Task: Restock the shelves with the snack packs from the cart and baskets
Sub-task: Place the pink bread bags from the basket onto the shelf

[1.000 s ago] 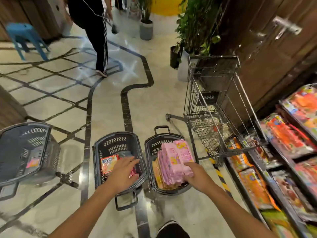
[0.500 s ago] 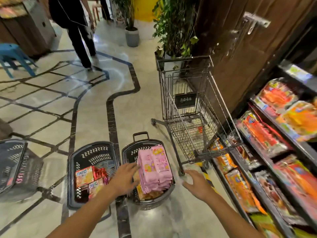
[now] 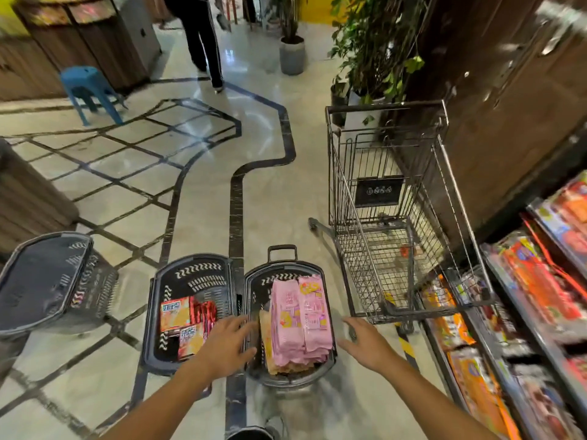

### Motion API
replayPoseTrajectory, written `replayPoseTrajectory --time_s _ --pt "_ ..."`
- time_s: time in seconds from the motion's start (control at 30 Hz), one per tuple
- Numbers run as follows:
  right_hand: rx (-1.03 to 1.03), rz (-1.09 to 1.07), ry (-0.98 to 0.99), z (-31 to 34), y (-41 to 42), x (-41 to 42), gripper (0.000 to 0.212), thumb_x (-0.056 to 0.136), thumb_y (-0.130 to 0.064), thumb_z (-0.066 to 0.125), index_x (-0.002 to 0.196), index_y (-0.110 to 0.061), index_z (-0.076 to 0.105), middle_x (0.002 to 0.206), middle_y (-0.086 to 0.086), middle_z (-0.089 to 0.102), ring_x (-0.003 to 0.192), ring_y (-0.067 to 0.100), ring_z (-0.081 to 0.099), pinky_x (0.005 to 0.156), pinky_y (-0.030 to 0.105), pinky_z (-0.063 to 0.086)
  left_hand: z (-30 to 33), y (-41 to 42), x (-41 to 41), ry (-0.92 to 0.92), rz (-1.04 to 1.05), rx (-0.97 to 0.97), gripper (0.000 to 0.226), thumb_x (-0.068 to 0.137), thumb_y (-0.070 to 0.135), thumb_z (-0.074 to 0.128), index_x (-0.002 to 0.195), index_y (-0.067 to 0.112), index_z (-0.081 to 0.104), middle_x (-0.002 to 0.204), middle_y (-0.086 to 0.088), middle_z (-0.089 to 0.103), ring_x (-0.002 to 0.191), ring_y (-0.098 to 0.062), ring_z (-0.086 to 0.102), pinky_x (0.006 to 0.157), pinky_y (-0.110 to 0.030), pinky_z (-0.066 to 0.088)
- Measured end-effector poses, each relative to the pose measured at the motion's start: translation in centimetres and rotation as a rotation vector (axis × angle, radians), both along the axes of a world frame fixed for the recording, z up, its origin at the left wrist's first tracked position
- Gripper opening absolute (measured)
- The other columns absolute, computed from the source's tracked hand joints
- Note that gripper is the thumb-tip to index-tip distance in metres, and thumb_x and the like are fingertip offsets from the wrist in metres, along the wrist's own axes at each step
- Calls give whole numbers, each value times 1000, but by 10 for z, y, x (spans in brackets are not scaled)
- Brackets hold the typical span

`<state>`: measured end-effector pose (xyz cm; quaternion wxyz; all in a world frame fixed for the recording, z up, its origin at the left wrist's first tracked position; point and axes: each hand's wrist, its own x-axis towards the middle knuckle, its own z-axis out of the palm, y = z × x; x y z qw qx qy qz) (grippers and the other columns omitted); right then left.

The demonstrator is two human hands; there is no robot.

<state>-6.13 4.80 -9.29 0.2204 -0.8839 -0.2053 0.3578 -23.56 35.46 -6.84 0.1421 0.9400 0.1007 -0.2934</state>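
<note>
Two dark baskets stand side by side on the floor. The right basket [image 3: 287, 271] holds a stack of pink snack packs [image 3: 298, 315] standing on edge. The left basket [image 3: 190, 268] holds orange and red packs [image 3: 184, 319]. My left hand [image 3: 224, 342] hovers with spread fingers over the gap between the two baskets, holding nothing. My right hand [image 3: 365, 342] is open just right of the pink packs, apart from them. The wire cart [image 3: 384, 217] stands to the right, nearly bare. Shelves [image 3: 521, 315] at the far right carry colourful snack packs.
A third dark basket [image 3: 50, 281] lies tilted at the left. A blue stool [image 3: 89, 90], potted plants [image 3: 374, 52] and a walking person [image 3: 203, 39] are farther back. A wooden wall runs behind the cart.
My right hand has let go of the pink packs and drawn off to the right. My left hand has left the left basket and moved toward the right one. The view has tilted up.
</note>
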Motion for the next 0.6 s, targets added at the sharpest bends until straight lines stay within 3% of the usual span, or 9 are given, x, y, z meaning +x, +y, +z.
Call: replayPoseTrajectory --time_s 0.07,0.13,0.17,0.3,0.43,0.6 --pt "2 -45 23 0 7 5 70 90 -46 67 150 -17 44 148 4 48 138 23 44 113 30 33 -5 7 12 28 18 -23 104 71 76 7 160 25 25 167 -6 20 153 -31 16 124 -44 8" --pt "2 -78 41 -5 11 11 89 80 -70 62 151 -20 42 151 3 46 140 21 42 115 32 34 -9 10 22 26 22 -41 104 72 75 8 160 22 24 167 -7 20 153 -30 17 124 -42 10" --pt "-12 -84 64 -7 13 14 92 80 -73 61 152 -20 41 152 3 45 141 21 41 116 32 33 -13 12 28 15 22 -62 106 71 75 8 160 20 26 166 -9 22 153 -30 18 124 -42 11" --pt "-56 -121 99 -17 22 28 70 94 -36 68 153 -15 37 155 4 43 142 18 41 113 27 31 -41 26 48 79 41 -95 95 79 74 16 160 25 20 167 -7 17 153 -30 14 125 -43 9" --pt "-72 -159 154 -39 31 47 72 96 -34 66 156 -18 30 154 1 42 141 19 42 106 23 34 -74 35 68 105 73 -151 96 77 74 11 161 26 21 166 -6 21 152 -26 21 123 -41 14" --pt "-89 -180 263 -111 49 82 74 94 -31 69 155 -13 32 151 8 47 137 22 46 104 24 35 -134 34 88 173 142 -143 85 85 63 21 160 24 22 164 -10 27 148 -31 30 122 -43 23"
